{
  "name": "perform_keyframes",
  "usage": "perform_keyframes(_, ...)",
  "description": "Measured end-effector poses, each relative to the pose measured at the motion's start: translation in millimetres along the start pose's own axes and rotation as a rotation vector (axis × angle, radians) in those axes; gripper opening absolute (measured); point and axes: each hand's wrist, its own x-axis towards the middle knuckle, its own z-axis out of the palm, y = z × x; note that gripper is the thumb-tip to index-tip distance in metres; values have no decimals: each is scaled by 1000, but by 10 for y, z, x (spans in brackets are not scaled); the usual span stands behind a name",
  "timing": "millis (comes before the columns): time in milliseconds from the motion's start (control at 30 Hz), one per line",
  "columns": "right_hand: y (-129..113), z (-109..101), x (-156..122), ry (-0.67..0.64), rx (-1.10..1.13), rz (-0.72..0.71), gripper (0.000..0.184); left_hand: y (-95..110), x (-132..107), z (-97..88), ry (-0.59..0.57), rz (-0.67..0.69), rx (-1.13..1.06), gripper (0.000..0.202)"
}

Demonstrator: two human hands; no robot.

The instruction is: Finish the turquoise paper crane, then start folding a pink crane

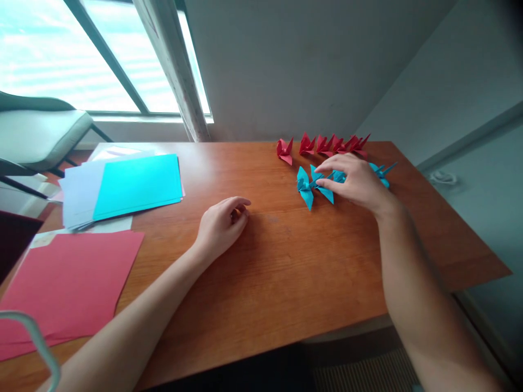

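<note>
Several folded blue paper cranes stand in a row on the right side of the wooden table [281, 256]. My right hand [353, 179] reaches over this row from the right, its thumb and forefinger closed about a blue paper crane [326, 194], the second from the left. Just left of those fingertips is the leftmost blue crane [304, 188]. Another blue crane [379, 173] shows beyond the wrist, and others are partly covered by the hand. My left hand [223, 223] rests on the table's middle, fingers loosely curled in with nothing visible in them.
Behind the blue row stand several red paper cranes [306, 144], the leftmost one [285, 151] set apart. Blue sheets [139, 185] lie over white sheets [79, 196] at the left. Nearer are red sheets [69, 283]. A chair [41, 130] stands by the window.
</note>
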Motion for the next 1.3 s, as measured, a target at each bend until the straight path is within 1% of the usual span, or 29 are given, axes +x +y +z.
perform_keyframes(67,1,71,38,-39,-44,-15,12,-3,-3,-1,-3,4,-3,22)
perform_keyframes(200,161,133,35,-80,-78,-16,22,0,-6,5,-9,8,7,21)
perform_keyframes(300,238,161,50,-115,-72,-26,22,4,-5,9,-12,7,15,21)
perform_keyframes(433,257,203,84,-155,-70,1,17,2,-5,9,-18,4,16,20)
perform_keyframes(567,220,231,106,-112,-25,0,11,-1,-7,7,-19,-1,20,20)
perform_keyframes(700,162,258,134,-61,-5,-34,10,-3,-9,4,-23,1,20,20)
perform_keyframes(833,128,311,156,-72,15,-66,10,-4,-13,4,-23,7,22,20)
perform_keyframes(967,122,362,160,-92,20,-65,8,-4,-15,14,-23,11,26,20)
perform_keyframes(1133,113,373,161,-74,-22,-39,8,1,-16,15,-23,12,31,20)
perform_keyframes(1300,92,369,154,-50,-11,-23,7,18,-14,8,-27,9,39,20)
